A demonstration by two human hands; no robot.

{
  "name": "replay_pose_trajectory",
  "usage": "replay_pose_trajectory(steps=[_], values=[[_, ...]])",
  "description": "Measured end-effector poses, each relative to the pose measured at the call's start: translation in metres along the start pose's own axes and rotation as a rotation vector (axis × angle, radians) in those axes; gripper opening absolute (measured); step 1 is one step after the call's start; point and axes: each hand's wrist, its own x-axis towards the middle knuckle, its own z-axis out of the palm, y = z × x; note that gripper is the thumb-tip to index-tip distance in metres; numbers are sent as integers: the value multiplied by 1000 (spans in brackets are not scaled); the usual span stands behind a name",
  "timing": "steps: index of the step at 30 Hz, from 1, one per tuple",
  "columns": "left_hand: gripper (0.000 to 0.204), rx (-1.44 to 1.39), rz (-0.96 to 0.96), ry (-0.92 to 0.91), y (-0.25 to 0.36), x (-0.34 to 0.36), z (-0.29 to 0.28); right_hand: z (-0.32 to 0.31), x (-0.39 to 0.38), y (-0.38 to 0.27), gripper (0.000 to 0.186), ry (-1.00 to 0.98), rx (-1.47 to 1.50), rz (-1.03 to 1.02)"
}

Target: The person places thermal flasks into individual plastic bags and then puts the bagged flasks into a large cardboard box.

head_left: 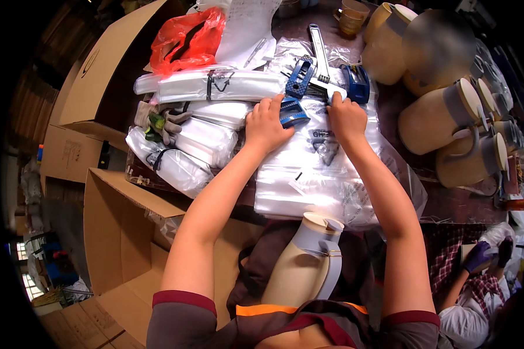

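My left hand rests on the stacked clear plastic bags, its thumb and fingers about the edge of a blue frame-like piece. To its right, my right hand has its fingers closed at a pale, rounded tool end; the fingers partly cover it. Just beyond lie a silver adjustable wrench and a second blue piece, with a third blue piece at the right. A beige jug with a grey collar and handle stands tilted against my lap.
Bundled plastic sleeves, a glove and a red bag lie left. Several beige jugs crowd the table's right. Open cardboard boxes flank the left side. Another person's gloved hand shows at lower right.
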Motion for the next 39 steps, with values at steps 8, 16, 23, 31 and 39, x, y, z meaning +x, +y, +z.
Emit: replay_pose_trajectory(steps=[8,16,23,31,39], values=[[76,-7,-7,-1,-1,-1,1,7,27,14,31,15,-43,-74],[75,-17,-25,-38,3,-1,-5,13,87,41,5,187,-220,-370],[76,-7,7,10,1,0,0,-1,129,26,4,163,-298,-477],[79,-25,-47,-44,6,3,-5,30,145,-101,4,215,-144,-564],[81,-42,-88,-109,3,-1,-8,29,157,-128,10,-121,-104,-621]])
